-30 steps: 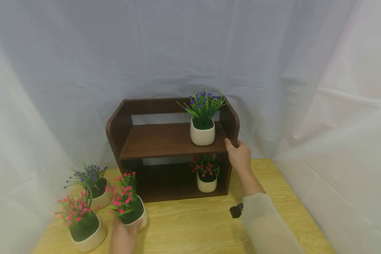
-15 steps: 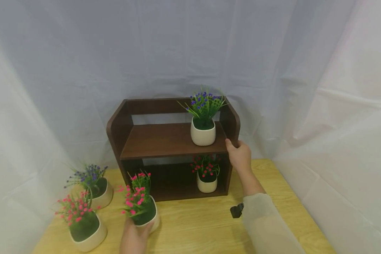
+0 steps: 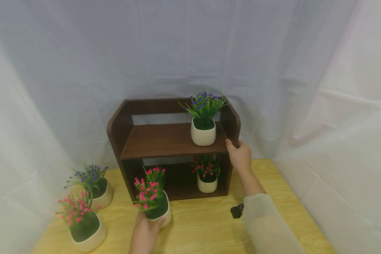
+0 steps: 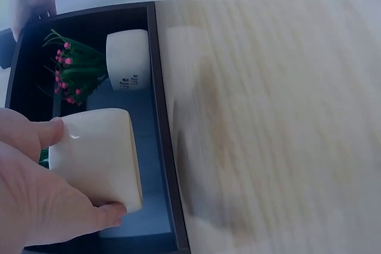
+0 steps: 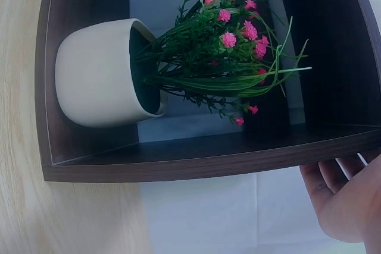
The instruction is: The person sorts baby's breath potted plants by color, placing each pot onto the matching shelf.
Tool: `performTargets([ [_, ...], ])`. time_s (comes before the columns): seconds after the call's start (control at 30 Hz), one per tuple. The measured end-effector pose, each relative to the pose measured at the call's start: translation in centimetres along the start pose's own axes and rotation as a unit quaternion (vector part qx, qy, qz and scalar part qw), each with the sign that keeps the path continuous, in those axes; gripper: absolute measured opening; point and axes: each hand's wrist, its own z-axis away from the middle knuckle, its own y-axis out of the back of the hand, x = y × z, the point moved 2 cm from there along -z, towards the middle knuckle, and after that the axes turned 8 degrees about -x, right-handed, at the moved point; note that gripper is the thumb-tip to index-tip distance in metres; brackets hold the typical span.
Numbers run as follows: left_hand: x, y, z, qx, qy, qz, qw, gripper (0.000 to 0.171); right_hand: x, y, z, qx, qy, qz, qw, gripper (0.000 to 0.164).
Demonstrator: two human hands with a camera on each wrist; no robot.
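- While the R hand [image 3: 240, 157] grips the dk brown 2-tier shelf [image 3: 160, 139] by its R side, the L hand [image 3: 145, 231] holds the pink-flowered potted plant [image 3: 155, 201]; hands well apart.
- L hand: clamped on the wht pot, thumb on one side, fingers on the opp. side, per head & L wrist views.
- Held plant: in front of shelf's lower tier, toward its L end, flowers up top. Can't tell if pot base clears the table [image 3: 203, 225].
- R hand: thumb at front edge of side panel, fingers round the outer face, approx. level w/ upper board.
- By R cuff: sm. blk device [image 3: 236, 210], next to lt-colored sleeve [image 3: 270, 222].
- Upper tier, R end: purple-flowered plant [image 3: 204, 123], wht pot, upright, near the R hand.
- Lower tier, R end, right below: red-pink plant [image 3: 207, 178], also wht pot, upright; dk lettering on its pot in L wrist view.
- Table, L of shelf: 2 more wht pots, v. close together: purple plant [image 3: 96, 188] in back, pink plant [image 3: 84, 222] in front.
- Bkgd: pale wrinkled sheeting [image 3: 177, 49] behind shelf & along both sides.
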Motion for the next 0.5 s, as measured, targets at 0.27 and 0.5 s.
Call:
performTargets([
  [0.27, 1.8, -1.0, -0.7, -0.002, -0.043, -0.004, 0.9991, 0.071, 0.2, 0.0, -0.1, 0.002, 0.002, 0.001, 1.000, 0.057],
  [0.5, 2.7, -2.1, -1.7, -0.011, -0.055, 0.015, 0.9983, 0.072, 0.2, 0.0, -0.2, 0.000, 0.003, 0.005, 1.000, 0.058],
])
